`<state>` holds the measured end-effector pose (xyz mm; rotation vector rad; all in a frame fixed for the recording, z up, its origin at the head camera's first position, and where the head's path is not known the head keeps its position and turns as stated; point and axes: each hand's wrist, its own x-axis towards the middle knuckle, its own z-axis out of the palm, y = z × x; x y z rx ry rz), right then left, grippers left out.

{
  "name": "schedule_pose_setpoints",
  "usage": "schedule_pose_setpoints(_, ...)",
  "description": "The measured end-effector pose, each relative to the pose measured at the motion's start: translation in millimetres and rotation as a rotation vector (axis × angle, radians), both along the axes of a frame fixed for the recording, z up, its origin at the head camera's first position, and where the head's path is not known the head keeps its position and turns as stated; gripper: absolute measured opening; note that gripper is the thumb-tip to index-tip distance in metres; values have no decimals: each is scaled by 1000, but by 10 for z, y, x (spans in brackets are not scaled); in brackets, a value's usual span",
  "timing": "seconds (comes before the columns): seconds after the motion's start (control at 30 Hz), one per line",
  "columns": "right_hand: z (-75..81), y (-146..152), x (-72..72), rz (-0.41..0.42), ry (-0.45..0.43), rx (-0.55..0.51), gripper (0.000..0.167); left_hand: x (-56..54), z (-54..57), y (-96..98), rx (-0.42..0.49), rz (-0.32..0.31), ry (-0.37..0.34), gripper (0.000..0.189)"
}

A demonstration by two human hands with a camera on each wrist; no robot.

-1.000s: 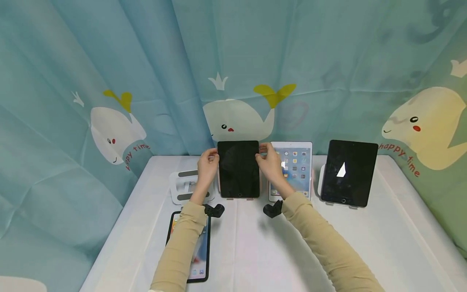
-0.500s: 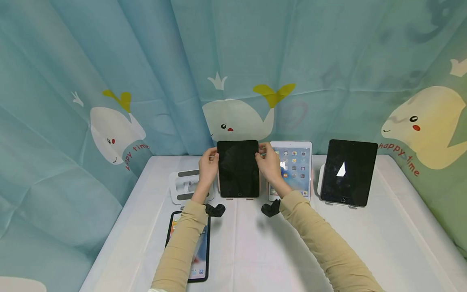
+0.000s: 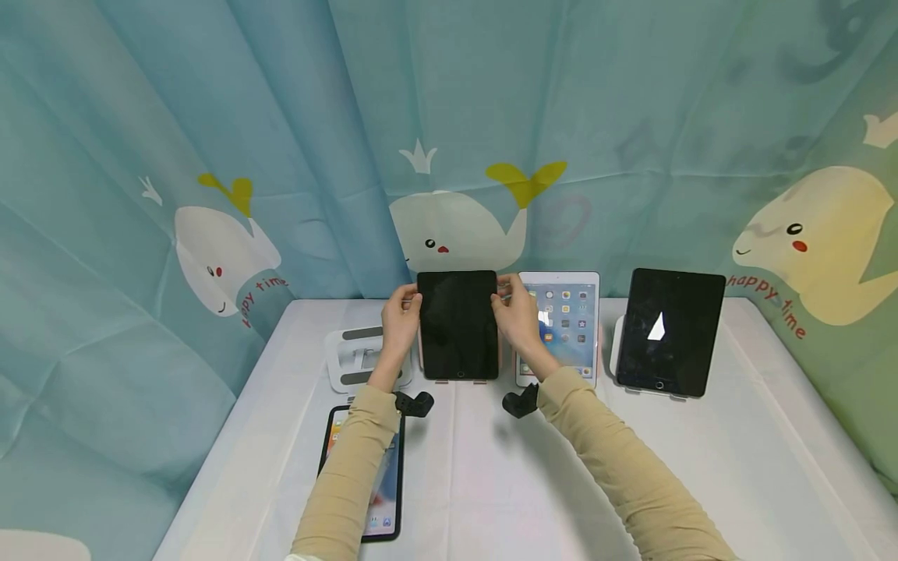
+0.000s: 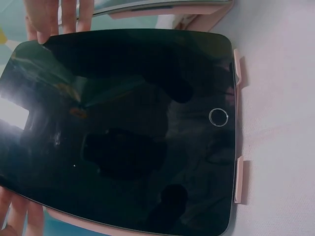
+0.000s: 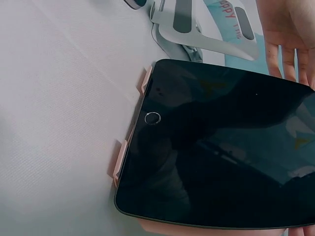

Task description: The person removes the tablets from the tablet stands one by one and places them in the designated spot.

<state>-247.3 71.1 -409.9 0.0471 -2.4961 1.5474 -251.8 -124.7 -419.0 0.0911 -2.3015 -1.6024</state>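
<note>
The black tablet (image 3: 459,327) leaning on its pink stand (image 4: 239,179) looks stiff, light, slick-faced and breakable, best held by the side edges, where the left hand (image 3: 401,321) and right hand (image 3: 517,315) pinch it near the top.

2 arms (image 3: 345,477) stretch forward, left hand (image 3: 401,323) and right hand (image 3: 518,318) gripping, thumbs (image 3: 501,308) turned inward

The curtain (image 3: 323,140) has "happy time" in red beside the left whale (image 3: 217,253) and again, over there, below the right whale (image 3: 828,241). Seen from the right wrist, "happy" shows past the stand (image 5: 211,42), the second word partly covered. Icon labels on the white tablet (image 3: 570,335) are too small to read.
</note>
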Motion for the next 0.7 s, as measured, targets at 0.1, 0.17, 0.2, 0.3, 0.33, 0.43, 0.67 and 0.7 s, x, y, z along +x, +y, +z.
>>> schedule_pose_setpoints(0.1,-3,-6,-3,-8,0,-4,31,4,2,-1,16,0,-4,24)
schedule_pose_setpoints(0.17,-4,-8,-5,-12,0,-3,30,14,7,-1,25,-1,-8,24)
schedule_pose_setpoints(0.2,-4,-9,-6,-14,3,-2,30,19,11,-1,26,0,-10,24)
schedule_pose_setpoints(0.3,-8,-8,-4,-16,10,-5,28,26,10,-4,33,3,-19,24)
schedule_pose_setpoints(0.33,-8,-5,-2,-15,15,-5,28,25,9,-6,34,5,-20,24)
schedule_pose_setpoints(0.43,-7,1,7,-9,25,-10,27,28,10,-9,38,1,-25,24)
schedule_pose_setpoints(0.67,28,2,37,-1,28,-20,27,41,13,-16,51,-16,-30,23)
schedule_pose_setpoints(0.7,32,3,39,-1,28,-19,27,44,15,-16,54,-16,-27,23)
